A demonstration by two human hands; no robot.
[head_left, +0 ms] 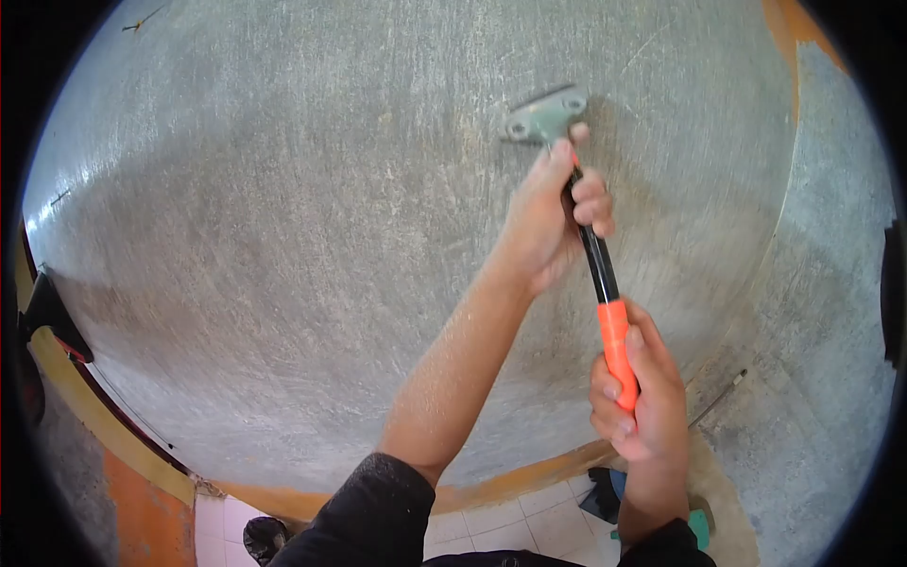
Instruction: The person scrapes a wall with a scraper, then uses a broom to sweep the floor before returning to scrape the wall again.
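Your left hand (557, 208) grips the scraper (601, 269) near its head (548, 115); your right hand (647, 392) clasps the orange handle (615, 331). Head at grey wall (331, 217); contact unclear.

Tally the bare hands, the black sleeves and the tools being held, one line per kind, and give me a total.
Bare hands: 2 (left hand, right hand)
Black sleeves: 2 (left sleeve, right sleeve)
Held tools: 1 (long-handled scraper)
Total: 5
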